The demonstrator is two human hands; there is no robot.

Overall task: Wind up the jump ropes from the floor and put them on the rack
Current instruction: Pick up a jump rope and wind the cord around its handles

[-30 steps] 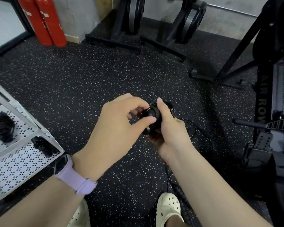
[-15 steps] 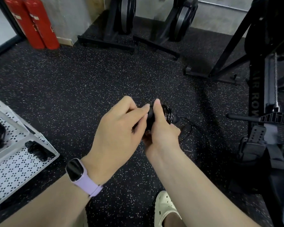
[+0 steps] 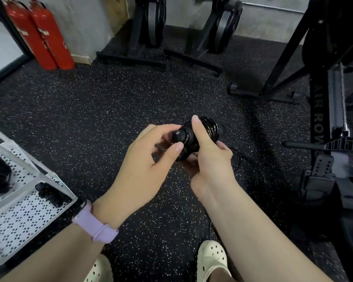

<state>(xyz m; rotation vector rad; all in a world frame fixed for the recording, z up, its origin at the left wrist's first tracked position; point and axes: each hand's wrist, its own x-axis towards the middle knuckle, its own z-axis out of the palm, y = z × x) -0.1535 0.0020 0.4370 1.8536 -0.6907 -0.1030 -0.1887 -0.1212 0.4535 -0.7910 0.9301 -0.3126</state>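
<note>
1. Head view, change: over the last second the left hand (image 3: 145,159) has shifted from pinching at the top of the jump rope (image 3: 200,135) bundle to gripping the handle end at its left side, while the coils stayed bunched in the right hand (image 3: 210,157). Judgement: winding is nearly finished; a loose tail (image 3: 240,159) trails to the floor (image 3: 110,110).
2. Head view, hands: both are curled and clamped on the bundle, close together at mid-frame, held above the floor.
3. Head view, destination: the white rack (image 3: 22,204) stands at lower left, well apart, with dark bundles already on its shelves.
</note>
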